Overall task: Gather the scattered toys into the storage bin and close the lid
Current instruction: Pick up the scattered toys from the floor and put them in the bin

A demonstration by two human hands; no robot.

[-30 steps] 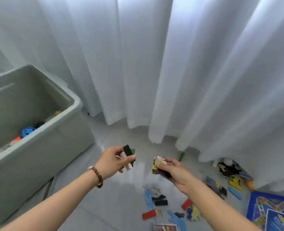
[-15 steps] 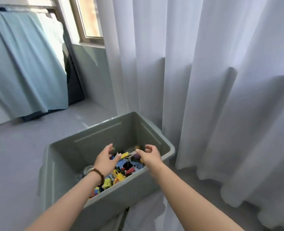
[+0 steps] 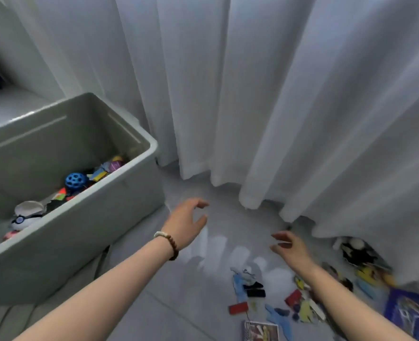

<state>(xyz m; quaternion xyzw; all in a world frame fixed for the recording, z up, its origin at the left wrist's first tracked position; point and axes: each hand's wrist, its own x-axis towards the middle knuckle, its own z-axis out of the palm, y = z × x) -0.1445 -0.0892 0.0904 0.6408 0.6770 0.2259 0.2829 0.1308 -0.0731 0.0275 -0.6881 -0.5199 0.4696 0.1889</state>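
Note:
A grey-green storage bin [image 3: 119, 200] stands open at the left, with a blue holed ball [image 3: 75, 180] and several other toys inside. My left hand [image 3: 187, 222], a bead bracelet on its wrist, hovers over the floor just right of the bin, fingers apart and empty. My right hand [image 3: 289, 247] is also open and empty, above a scatter of small toys: a red block [image 3: 238, 308], a black block [image 3: 255, 292], blue pieces [image 3: 277, 315] and yellow pieces [image 3: 304, 310]. No lid is in view.
White curtains [image 3: 277, 107] hang to the grey floor behind everything. A black-and-white soft toy [image 3: 356, 252] lies under the curtain hem at the right. A blue picture board [image 3: 410, 316] and a card [image 3: 260, 331] lie at the bottom right.
Both hands carried blocks to the bin, let them go inside, and have swung back right over the floor pile, now empty. The view turned from the bin toward the scattered toys.

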